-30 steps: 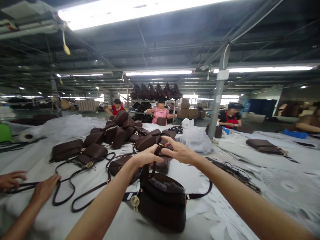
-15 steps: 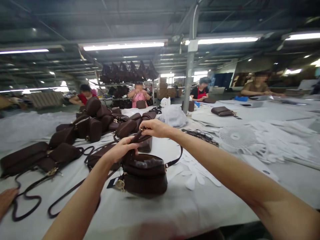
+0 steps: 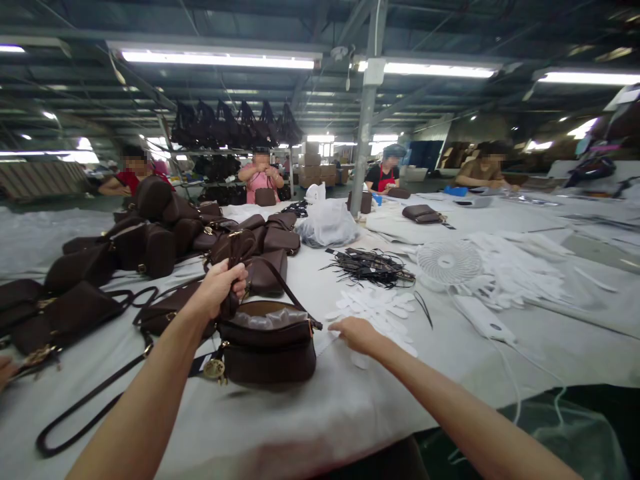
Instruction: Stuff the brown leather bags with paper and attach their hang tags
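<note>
A dark brown handbag (image 3: 270, 363) stands upright in front of me, its top open on a clear plastic filling (image 3: 273, 319). A round gold charm (image 3: 214, 369) hangs at its left end. My left hand (image 3: 220, 287) is closed around the bundled brown strap (image 3: 241, 248) above the bag's left side. Just right of the bag, my right hand (image 3: 357, 335) has its fingers together at the edge of some white cut pieces (image 3: 375, 307). What its fingertips hold, if anything, is too small to tell. The bag's shoulder strap (image 3: 285, 283) slopes down to its right end.
Many brown handbags (image 3: 160, 247) are heaped at left. Black straps (image 3: 373, 267), a white fan (image 3: 450, 261) and a white plastic bag (image 3: 327, 220) lie beyond my right hand. Another person's hand (image 3: 6, 369) shows at the left edge. Several people work across the table.
My right hand has let go of the strap and moved down and right, beside the bag. My left hand now holds the strap bundle alone. The view has turned rightward.
</note>
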Tool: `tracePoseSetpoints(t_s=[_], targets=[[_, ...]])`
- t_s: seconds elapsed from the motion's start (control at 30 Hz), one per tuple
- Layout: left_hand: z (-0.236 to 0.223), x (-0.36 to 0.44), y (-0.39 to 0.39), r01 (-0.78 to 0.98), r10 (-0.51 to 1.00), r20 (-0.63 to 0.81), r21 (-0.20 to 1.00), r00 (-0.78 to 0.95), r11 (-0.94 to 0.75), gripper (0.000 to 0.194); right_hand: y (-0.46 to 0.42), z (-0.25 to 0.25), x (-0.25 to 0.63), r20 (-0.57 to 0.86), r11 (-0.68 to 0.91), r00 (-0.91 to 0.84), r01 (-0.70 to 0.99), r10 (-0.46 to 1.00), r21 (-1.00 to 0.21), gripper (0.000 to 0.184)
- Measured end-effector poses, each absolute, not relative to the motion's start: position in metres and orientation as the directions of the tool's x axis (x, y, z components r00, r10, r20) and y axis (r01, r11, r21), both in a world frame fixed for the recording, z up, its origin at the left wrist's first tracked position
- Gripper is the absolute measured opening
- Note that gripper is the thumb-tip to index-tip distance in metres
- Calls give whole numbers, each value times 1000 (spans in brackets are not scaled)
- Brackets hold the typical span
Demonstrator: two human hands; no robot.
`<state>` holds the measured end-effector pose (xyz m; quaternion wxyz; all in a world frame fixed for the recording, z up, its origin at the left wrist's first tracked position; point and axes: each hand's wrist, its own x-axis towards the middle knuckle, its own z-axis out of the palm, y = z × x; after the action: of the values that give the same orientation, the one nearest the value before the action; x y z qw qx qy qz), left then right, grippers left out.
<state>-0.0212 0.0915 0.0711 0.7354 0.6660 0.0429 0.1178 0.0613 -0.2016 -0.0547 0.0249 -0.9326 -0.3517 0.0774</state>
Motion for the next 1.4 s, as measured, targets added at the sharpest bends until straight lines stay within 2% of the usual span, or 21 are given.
tracePoseSetpoints(t_s=[0.17, 0.37, 0.4, 0.43, 0.47, 0.53, 0.57, 0.63, 0.73, 0.83, 1.03, 1.13, 1.23, 1.4], targets=[[70, -20, 81, -61, 184, 61, 998, 981, -7, 30, -178, -98, 44, -72, -701, 698, 713, 712, -12, 27], [73, -27, 92, 17, 133, -26, 998, 991, 66, 32, -202, -105, 58, 8, -716, 716, 698, 698, -5, 26], [72, -28, 94, 23, 122, -32, 997, 992, 77, 33, -207, -105, 60, 51, -726, 729, 685, 683, -69, 27], [72, -30, 96, 27, 114, -36, 996, 993, 85, 33, -211, -105, 62, 111, -721, 747, 663, 655, -201, 27], [72, -31, 97, 29, 110, -38, 996, 993, 90, 34, -215, -103, 63, 175, -680, 775, 621, 608, -390, 26], [72, -32, 97, 27, 113, -37, 995, 993, 95, 35, -222, -96, 64, 237, -436, 851, 456, 469, -776, 26], [72, -32, 97, 24, 117, -35, 995, 993, 95, 35, -223, -90, 63, 220, -286, 887, 352, 407, -891, 29], [71, -32, 95, 22, 119, -33, 996, 992, 90, 36, -224, -75, 57, 152, -114, 929, 201, 337, -973, 38], [70, -33, 92, 23, 117, -30, 998, 993, 67, 35, -217, -48, 42, 108, 0, 949, 113, 297, -994, 45], [72, -36, 91, 11, 122, -16, 999, 992, 44, 34, -202, -22, 23, 104, 130, 942, 65, 319, -989, 45], [80, -45, 90, -22, 141, 19, 1000, 990, 21, 29, -158, 10, -1, 129, 225, 850, 13, 511, -974, 40], [81, -47, 89, -35, 136, 35, 999, 990, -1, 27, -138, 19, -6, 88, 284, 799, -107, 595, -953, 39], [77, -48, 89, -43, 130, 45, 999, 991, -16, 23, -123, 25, -11, 35, 272, 762, -187, 647, -944, 49], [72, -49, 91, -81, 126, 78, 997, 989, 19, 22, -109, 27, -17, 41, 196, 790, -102, 612, -975, 55]])
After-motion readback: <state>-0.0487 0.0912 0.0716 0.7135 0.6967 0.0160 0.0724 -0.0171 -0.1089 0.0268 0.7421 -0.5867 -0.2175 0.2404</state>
